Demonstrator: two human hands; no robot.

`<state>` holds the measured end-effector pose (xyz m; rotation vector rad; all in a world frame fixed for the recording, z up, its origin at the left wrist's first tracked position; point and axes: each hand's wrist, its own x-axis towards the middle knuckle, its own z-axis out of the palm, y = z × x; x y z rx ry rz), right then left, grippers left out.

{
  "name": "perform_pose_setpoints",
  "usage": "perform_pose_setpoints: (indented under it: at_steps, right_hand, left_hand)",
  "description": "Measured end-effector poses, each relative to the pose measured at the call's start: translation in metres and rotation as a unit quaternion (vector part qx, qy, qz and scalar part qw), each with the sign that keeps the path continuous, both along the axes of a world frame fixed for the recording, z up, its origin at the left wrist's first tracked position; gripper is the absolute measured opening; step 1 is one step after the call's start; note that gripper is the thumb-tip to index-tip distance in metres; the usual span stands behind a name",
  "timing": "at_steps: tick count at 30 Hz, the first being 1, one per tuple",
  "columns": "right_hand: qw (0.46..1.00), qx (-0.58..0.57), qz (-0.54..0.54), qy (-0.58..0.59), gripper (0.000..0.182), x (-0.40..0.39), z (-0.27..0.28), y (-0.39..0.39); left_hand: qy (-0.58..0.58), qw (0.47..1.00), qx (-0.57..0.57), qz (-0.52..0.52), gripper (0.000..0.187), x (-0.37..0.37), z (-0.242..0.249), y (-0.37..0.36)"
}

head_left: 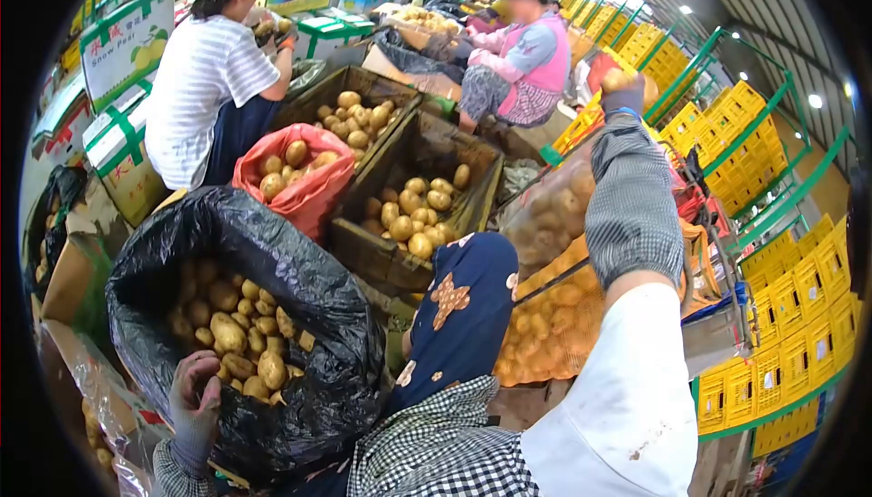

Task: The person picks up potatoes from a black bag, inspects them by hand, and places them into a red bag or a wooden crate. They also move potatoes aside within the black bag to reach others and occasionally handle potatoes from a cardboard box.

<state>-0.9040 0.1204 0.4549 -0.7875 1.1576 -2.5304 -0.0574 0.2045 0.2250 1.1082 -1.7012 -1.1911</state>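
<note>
My left hand (194,399), in a grey glove, is at the near-left rim of a box lined with a black plastic bag (322,388). Its fingers are curled but apart, with nothing between them. Potatoes (229,333) of mixed sizes lie inside the bag, just beyond my fingertips. Stretched far out to the upper right, my gloved right hand (623,102) is closed on a potato (616,79). Below that raised hand is a yellow plastic crate (581,129). A checked sleeve guard (636,197) covers my right forearm.
Potatoes also fill a red bag (259,156), two wooden crates (454,138) and an orange mesh sack (554,315) by my knee. Two people (213,79) sit across from me. Yellow crates (781,315) are stacked at right, printed cartons (127,43) at left.
</note>
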Motion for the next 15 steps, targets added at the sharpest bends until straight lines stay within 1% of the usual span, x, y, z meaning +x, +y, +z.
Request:
perform_pose_setpoints:
  at_steps: [2,3,4,5,7,8,9,10,11,13,14,15]
  right_hand:
    - [0.986,-0.077,0.052,-0.138,0.042,0.001,0.028,0.005]
    - [0.978,-0.114,0.037,-0.171,0.045,0.038,0.025,0.006]
    - [0.971,-0.123,0.044,-0.202,0.05,0.06,0.017,0.005]
    - [0.965,-0.114,0.082,-0.223,0.054,0.073,0.01,-0.001]
    - [0.944,-0.095,0.21,-0.237,0.063,0.099,-0.015,-0.012]
    - [0.922,-0.115,0.322,-0.18,0.052,0.12,-0.029,-0.014]
    - [0.889,-0.123,0.426,-0.114,0.043,0.142,-0.043,-0.015]
    - [0.858,-0.1,0.453,-0.22,0.041,0.215,-0.033,0.016]
    - [0.888,-0.104,0.437,-0.1,0.033,0.278,-0.023,0.043]
    - [0.954,-0.072,0.289,0.043,0.03,0.363,-0.018,0.115]
    - [0.969,-0.097,0.18,0.138,0.03,0.386,-0.007,0.157]
    - [0.968,-0.114,0.052,0.216,0.03,0.408,0.003,0.2]
  left_hand:
    - [0.049,0.998,0.026,0.001,0.018,-0.003,-0.008,0.0]
    - [0.068,0.997,0.044,-0.003,0.019,-0.003,-0.011,0.0]
    - [0.025,0.999,0.024,-0.024,0.019,-0.002,-0.013,-0.001]
    - [0.027,0.999,0.037,-0.028,0.019,-0.006,-0.012,-0.001]
    - [0.022,0.997,0.065,-0.041,0.018,-0.011,-0.01,0.0]
    - [-0.021,0.997,0.033,-0.061,0.02,-0.009,-0.017,-0.004]
    - [-0.022,0.996,0.037,-0.078,0.021,-0.006,-0.018,-0.007]
    - [-0.022,0.994,0.039,-0.099,0.023,-0.005,-0.02,-0.011]
    - [-0.021,0.991,0.039,-0.126,0.024,-0.007,-0.022,-0.017]
    - [0.008,0.99,0.083,-0.114,0.021,-0.008,-0.037,-0.021]
    - [0.022,0.988,0.107,-0.108,0.02,-0.009,-0.041,-0.021]
    - [0.032,0.986,0.133,-0.097,0.019,-0.005,-0.054,-0.026]
